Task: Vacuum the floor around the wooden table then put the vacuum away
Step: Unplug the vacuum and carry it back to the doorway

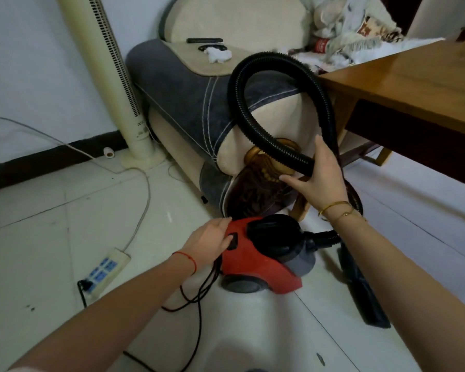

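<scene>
Red plastic vacuum cleaner (255, 260) sits on the white tile floor (51, 237) by the brown wooden table (414, 84), and our left hand (212, 241) rests on it, thumb at its black switch (232, 240). Our right hand (317, 173) holds the black ribbed hose (253, 114), fingers partly open. We think we are just getting started or finishing; next, a firm press.

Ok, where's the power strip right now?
In the head view the power strip lies on the tiled floor at lower left, just left of the left hand and the red vacuum, forward of the tower fan.
</scene>
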Demonstrator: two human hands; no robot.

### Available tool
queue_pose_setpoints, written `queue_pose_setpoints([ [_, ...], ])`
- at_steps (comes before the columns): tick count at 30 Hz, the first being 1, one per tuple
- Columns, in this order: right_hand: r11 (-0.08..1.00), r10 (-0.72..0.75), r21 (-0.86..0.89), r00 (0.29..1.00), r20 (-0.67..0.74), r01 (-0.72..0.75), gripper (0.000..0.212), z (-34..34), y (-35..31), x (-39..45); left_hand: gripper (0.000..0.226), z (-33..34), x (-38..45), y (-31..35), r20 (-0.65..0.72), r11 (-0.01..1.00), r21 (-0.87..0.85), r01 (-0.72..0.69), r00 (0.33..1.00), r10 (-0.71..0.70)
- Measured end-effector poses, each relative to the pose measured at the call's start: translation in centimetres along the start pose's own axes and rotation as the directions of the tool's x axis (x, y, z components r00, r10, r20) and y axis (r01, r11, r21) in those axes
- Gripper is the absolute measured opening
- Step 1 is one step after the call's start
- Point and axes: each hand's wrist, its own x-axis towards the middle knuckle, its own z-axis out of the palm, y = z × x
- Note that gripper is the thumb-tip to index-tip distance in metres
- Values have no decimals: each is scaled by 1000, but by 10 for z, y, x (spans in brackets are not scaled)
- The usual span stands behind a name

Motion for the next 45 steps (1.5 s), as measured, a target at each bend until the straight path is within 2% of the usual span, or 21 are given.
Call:
queue_pose_setpoints([
  [5,963,-263,14,947,-183,270,44,22,-66,-31,56,-23,-56,-51,-43,986,3,167,985,-167],
  [7,941,-323,49,934,-156,334,26,37,-97,-44,55,-31,-82,-74,-62,969,8,249,967,-248],
  [9,920,-378,94,925,-32,380,19,58,-125,-59,54,-37,-110,-97,-75,946,16,323,944,-321],
  [14,897,-441,206,828,347,392,28,120,-177,-96,55,-43,-174,-148,-103,879,-41,475,873,-476],
  [20,923,-378,186,705,600,336,34,206,-222,-125,54,-25,-216,-218,-89,771,-86,631,766,-637],
  [23,925,-366,188,645,671,329,35,255,-243,-134,57,-9,-230,-258,-86,722,-112,683,717,-692],
  [30,932,-332,190,518,788,308,40,369,-295,-146,66,37,-234,-336,45,661,-139,737,672,-740],
  [34,932,-291,146,447,846,332,47,425,-317,-149,66,59,-213,-358,28,651,-169,740,664,-747],
  [40,924,-210,56,381,901,379,49,479,-330,-154,65,84,-191,-374,21,624,-194,757,639,-769],
  [45,927,-157,-11,414,897,376,49,502,-338,-165,53,97,-187,-383,-16,661,-175,729,670,-743],
])
